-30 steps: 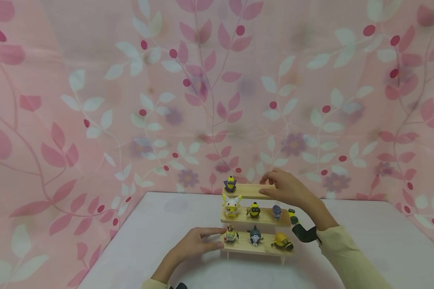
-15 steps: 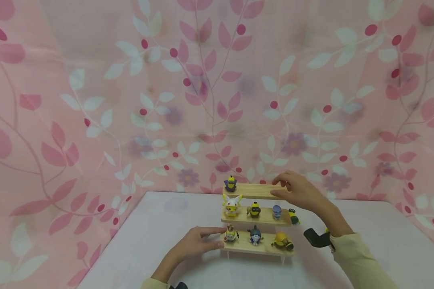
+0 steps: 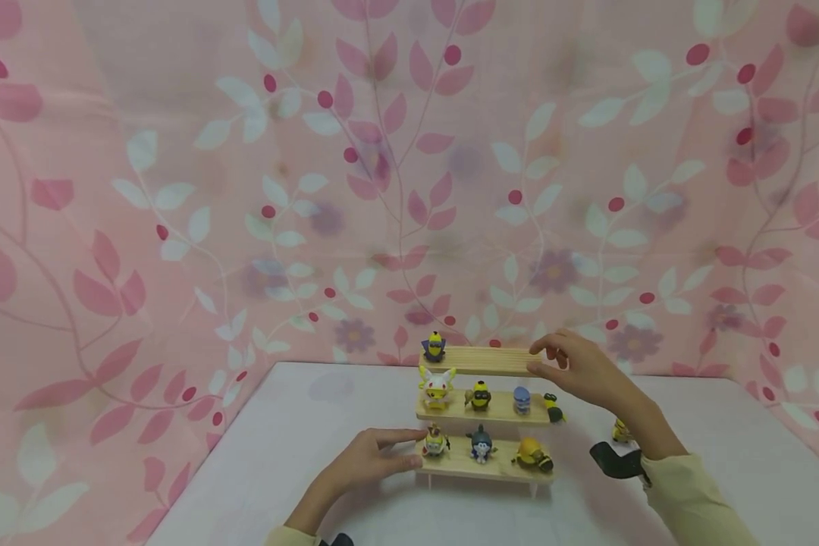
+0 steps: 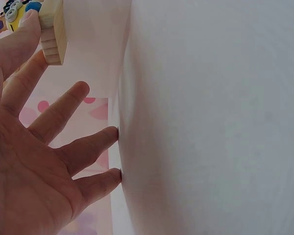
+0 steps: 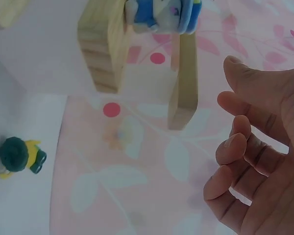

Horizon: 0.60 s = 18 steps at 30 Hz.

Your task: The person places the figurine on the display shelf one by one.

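Observation:
A three-tier wooden display shelf point(image 3: 481, 413) stands on the table with small toy figures on its boards. My left hand point(image 3: 375, 457) pinches the left end of the lowest board; in the left wrist view its thumb point(image 4: 24, 36) lies along the board end point(image 4: 53, 44), the other fingers spread out. By the right end of the top board, my right hand point(image 3: 583, 370) has loosely bent fingers and holds nothing. In the right wrist view a gap shows between that hand and the board ends point(image 5: 183, 103). One caped yellow figure point(image 3: 434, 347) sits at the top board's left.
The middle board bears a white-eared figure point(image 3: 437, 390), a yellow-and-black figure point(image 3: 480, 396) and a bluish figure point(image 3: 522, 400). Right of the shelf are a green-and-yellow figure point(image 3: 553, 408) and a yellow figure point(image 3: 621, 431) beside my forearm. Behind the table hangs a pink leaf-patterned curtain point(image 3: 396, 189).
My right hand has drawn rightward along the top board to its right end, baring the board. The yellow figure near my right forearm has come into sight. My left hand stays put.

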### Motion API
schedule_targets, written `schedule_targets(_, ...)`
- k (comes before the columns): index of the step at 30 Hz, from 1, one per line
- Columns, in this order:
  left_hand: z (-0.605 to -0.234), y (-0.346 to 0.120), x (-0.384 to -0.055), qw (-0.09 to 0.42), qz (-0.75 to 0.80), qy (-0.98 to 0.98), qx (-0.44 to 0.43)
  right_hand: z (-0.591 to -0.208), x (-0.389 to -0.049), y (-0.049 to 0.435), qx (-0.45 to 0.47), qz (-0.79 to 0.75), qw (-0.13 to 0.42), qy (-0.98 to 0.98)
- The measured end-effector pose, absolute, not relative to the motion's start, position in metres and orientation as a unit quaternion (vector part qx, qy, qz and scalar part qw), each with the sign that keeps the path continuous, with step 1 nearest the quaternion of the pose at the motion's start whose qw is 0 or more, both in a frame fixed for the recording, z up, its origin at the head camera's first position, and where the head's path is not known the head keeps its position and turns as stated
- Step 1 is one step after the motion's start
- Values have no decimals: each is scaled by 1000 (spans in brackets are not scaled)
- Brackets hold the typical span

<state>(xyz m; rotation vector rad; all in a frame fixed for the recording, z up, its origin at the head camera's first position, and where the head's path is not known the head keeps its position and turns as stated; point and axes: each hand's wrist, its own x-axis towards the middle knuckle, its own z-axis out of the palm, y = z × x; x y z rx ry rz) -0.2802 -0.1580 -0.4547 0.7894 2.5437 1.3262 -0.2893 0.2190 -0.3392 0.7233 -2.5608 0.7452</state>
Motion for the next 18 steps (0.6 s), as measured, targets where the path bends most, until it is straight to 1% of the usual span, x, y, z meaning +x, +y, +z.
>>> schedule_targets(8,-454,-158,-279,89,450,849,261,-352,-288,233,249,270,212,-905)
schedule_targets(13,-456,-159,-279,81,453,846,271,-361,-290,240,236,269,235,-904)
schedule_targets(18,-456,-159,-280,75,453,844,277,-368,-291,247,239,270,246,-900)
